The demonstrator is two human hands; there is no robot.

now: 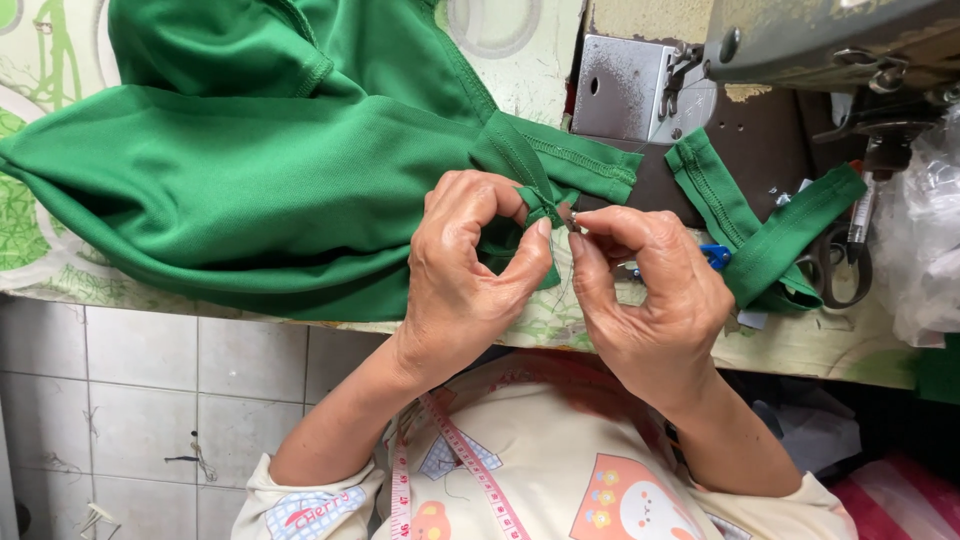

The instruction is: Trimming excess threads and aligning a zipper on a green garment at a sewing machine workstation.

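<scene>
Both hands [470,265] [645,290] pinch the green garment [250,180], perhaps holding a pin.

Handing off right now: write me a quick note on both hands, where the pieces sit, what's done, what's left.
Left hand: pinching a fold of the green garment at its hemmed edge.
Right hand: fingertips closed on a small metal tool at that same fold; too small to identify.
Garment lies on the patterned table; a loose green strip and scissors sit right, below the sewing machine.
Done: edges show stitching.
Left: the pinched spot is in hand, not released.
</scene>
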